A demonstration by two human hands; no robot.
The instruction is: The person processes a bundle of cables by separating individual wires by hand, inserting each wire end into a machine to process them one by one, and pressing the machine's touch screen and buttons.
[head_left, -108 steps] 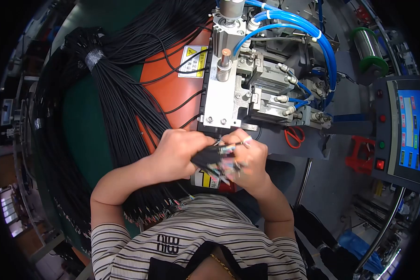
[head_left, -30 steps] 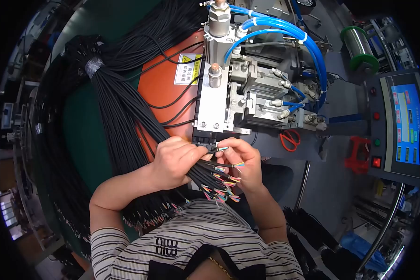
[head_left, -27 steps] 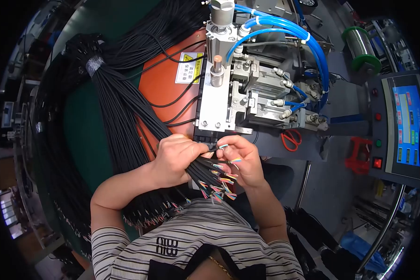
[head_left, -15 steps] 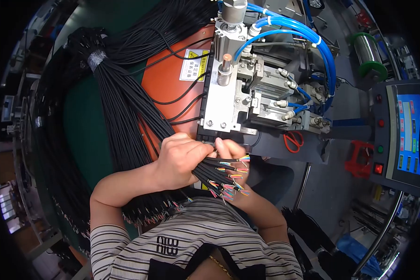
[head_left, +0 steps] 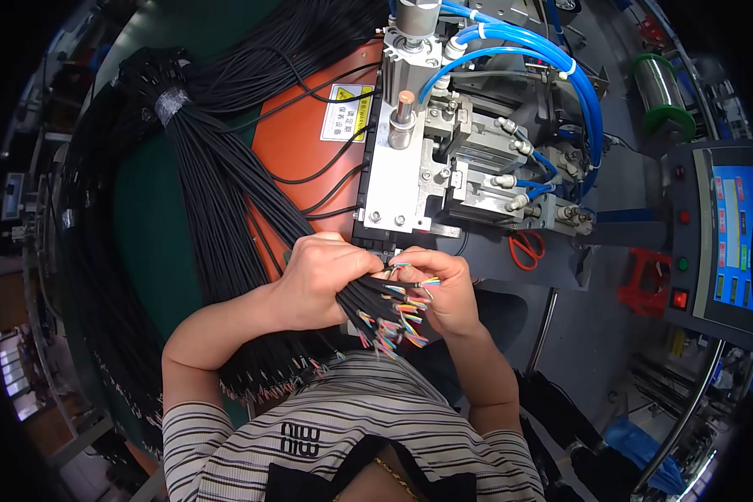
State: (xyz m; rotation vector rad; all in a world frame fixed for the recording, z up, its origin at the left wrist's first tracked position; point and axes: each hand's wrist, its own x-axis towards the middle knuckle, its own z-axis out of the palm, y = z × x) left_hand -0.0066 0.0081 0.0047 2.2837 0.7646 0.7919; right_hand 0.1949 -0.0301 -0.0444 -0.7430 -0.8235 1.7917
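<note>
My left hand (head_left: 318,280) is closed around a bunch of black cables (head_left: 361,299) in front of the machine. Their stripped ends fan out below it, showing thin coloured wires (head_left: 393,330) in pink, yellow, blue and white. Close to the left thumb, my right hand (head_left: 450,293) pinches the coloured wire end of one cable between thumb and fingertips. Its other fingers curl behind the bunch and are partly hidden.
Just beyond my hands stands a metal clamping machine (head_left: 397,188) with blue air hoses (head_left: 590,92). A taped cable bundle (head_left: 213,184) lies left. Red-handled scissors (head_left: 525,251) lie right of the machine, near a control screen (head_left: 735,238) and a wire spool (head_left: 659,92).
My right hand has turned, bringing its fingertips up to one cable's wire end beside the left thumb. The loose cable ends have shifted slightly left and down.
</note>
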